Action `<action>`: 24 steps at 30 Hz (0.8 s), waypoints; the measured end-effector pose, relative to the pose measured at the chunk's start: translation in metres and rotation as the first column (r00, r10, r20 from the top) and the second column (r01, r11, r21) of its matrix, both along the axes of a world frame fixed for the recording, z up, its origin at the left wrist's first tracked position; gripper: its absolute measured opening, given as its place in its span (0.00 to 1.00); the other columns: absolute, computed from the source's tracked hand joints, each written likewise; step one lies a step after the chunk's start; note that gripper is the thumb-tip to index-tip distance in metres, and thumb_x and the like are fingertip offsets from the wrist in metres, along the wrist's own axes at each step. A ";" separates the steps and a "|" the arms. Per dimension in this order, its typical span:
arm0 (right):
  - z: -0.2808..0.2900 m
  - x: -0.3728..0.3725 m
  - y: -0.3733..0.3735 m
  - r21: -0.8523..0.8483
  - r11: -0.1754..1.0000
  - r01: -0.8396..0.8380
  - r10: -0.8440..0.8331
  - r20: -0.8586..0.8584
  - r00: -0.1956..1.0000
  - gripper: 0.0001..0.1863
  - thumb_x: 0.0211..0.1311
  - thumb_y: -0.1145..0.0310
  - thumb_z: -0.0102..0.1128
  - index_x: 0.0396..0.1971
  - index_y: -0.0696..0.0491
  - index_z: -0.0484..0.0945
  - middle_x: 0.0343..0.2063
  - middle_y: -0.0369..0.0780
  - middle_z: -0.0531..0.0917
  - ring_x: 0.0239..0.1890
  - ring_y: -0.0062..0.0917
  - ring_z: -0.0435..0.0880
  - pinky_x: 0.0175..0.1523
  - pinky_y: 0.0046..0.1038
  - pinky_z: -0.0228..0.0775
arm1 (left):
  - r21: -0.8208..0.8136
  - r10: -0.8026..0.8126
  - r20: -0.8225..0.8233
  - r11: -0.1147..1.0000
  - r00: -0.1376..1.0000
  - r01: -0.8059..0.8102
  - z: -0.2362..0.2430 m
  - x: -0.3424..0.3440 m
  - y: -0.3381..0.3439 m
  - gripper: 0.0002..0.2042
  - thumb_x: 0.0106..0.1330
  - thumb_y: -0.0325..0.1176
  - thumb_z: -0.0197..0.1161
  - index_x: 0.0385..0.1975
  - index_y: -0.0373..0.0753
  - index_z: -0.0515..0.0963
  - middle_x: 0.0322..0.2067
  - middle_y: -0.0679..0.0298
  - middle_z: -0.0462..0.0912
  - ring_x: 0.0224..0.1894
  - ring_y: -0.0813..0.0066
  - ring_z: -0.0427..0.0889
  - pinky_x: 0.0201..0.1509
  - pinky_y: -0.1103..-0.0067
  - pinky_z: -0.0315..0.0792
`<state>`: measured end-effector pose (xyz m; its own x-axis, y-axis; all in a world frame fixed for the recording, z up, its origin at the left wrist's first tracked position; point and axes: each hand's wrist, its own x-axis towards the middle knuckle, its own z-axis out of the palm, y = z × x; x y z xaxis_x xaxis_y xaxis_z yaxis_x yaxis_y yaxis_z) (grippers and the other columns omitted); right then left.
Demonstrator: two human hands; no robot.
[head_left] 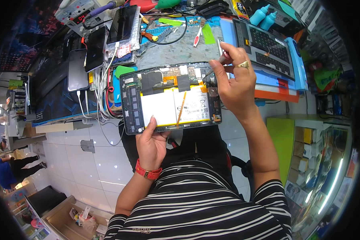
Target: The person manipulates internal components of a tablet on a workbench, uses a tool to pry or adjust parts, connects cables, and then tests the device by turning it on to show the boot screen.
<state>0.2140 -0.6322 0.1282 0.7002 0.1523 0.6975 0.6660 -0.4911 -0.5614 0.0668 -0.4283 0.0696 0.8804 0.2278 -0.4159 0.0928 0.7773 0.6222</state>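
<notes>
An opened tablet (134,114) is tilted up at the bench's near edge, its back cover off. My left hand (153,145) grips its lower edge, thumb on top and the other fingers underneath. Inside lies a white battery (159,107) with a thin orange flex cable (181,108) across it; the circuit board runs along the far edge. Between the thumb and fingers of my right hand (238,82) is a small screwdriver (225,58) with a reddish handle. Its thin tip points down at the tablet's upper right corner; whether it touches I cannot tell.
Beyond the tablet lies a grey work mat (164,56) with a red-and-white brush (197,38). Phones, one a white-edged phone (77,70), and cables crowd the left. A laptop keyboard panel (264,50) lies at the right. On the floor stands an open cardboard box (64,218).
</notes>
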 end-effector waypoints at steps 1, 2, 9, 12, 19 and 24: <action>-0.001 0.000 0.000 -0.009 1.000 -0.008 0.008 0.013 1.000 0.21 0.61 0.79 0.66 0.54 0.59 0.74 0.36 0.44 0.80 0.31 0.29 0.83 0.36 0.28 0.79 | -0.005 -0.002 -0.001 1.000 1.000 0.002 0.000 0.000 0.000 0.17 0.77 0.30 0.53 0.62 0.33 0.67 0.56 0.54 0.78 0.55 0.64 0.82 0.53 0.64 0.84; -0.001 0.000 0.000 -0.009 1.000 -0.008 0.008 0.013 1.000 0.21 0.61 0.79 0.66 0.54 0.59 0.74 0.36 0.44 0.80 0.31 0.29 0.83 0.36 0.28 0.79 | -0.011 -0.004 -0.001 1.000 1.000 0.004 0.000 -0.001 0.001 0.17 0.77 0.30 0.53 0.62 0.33 0.67 0.56 0.54 0.78 0.56 0.64 0.82 0.53 0.64 0.84; -0.004 -0.002 -0.003 -0.044 0.997 -0.059 0.056 -0.063 0.996 0.24 0.60 0.76 0.69 0.56 0.56 0.73 0.29 0.44 0.84 0.28 0.35 0.87 0.32 0.30 0.78 | -0.014 -0.017 0.029 1.000 0.999 0.018 -0.002 -0.001 0.001 0.17 0.77 0.30 0.53 0.63 0.34 0.67 0.56 0.54 0.78 0.56 0.64 0.82 0.54 0.65 0.84; -0.006 -0.001 -0.002 -0.121 0.992 -0.040 0.043 0.022 0.999 0.25 0.59 0.76 0.69 0.57 0.55 0.73 0.27 0.43 0.85 0.26 0.36 0.87 0.30 0.30 0.77 | -0.006 -0.012 0.027 1.000 1.000 0.012 0.000 -0.001 0.001 0.17 0.77 0.30 0.52 0.63 0.34 0.67 0.56 0.54 0.78 0.56 0.64 0.82 0.54 0.65 0.84; -0.009 0.011 -0.008 0.005 0.961 -0.278 0.278 -0.057 0.959 0.26 0.60 0.75 0.69 0.58 0.54 0.74 0.29 0.44 0.86 0.27 0.37 0.87 0.31 0.31 0.77 | 0.000 -0.014 0.014 1.000 1.000 0.014 0.003 0.000 -0.001 0.17 0.77 0.29 0.53 0.62 0.34 0.68 0.54 0.55 0.80 0.53 0.66 0.84 0.51 0.67 0.85; 0.030 0.007 -0.006 -0.381 0.913 -0.149 0.124 -0.090 0.988 0.20 0.63 0.71 0.66 0.54 0.57 0.74 0.30 0.46 0.86 0.29 0.41 0.87 0.35 0.36 0.78 | -0.015 -0.002 0.015 1.000 1.000 0.002 -0.003 -0.002 0.002 0.16 0.77 0.28 0.52 0.62 0.34 0.69 0.55 0.53 0.80 0.55 0.62 0.83 0.51 0.66 0.86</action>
<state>0.2210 -0.6381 0.1585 0.6936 0.4974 0.5210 0.7117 -0.5847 -0.3892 0.0649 -0.4261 0.0666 0.8872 0.2201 -0.4056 0.0847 0.7863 0.6120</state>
